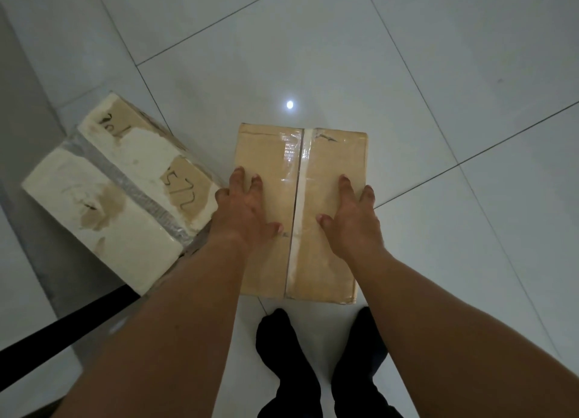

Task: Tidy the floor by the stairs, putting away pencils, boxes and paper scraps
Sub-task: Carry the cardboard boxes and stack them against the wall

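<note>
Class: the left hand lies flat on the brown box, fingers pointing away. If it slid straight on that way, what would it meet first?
Only the brown box top under the left hand, then its far edge and bare floor; the way looks free.

Glossy white tiled floor, taped brown box beside torn white-faced box.

Left hand: palm down, fingers spread, arm extended forward. Right hand: palm down, fingers spread, just beside the left, arm likewise extended. Both forearms bare.
</note>
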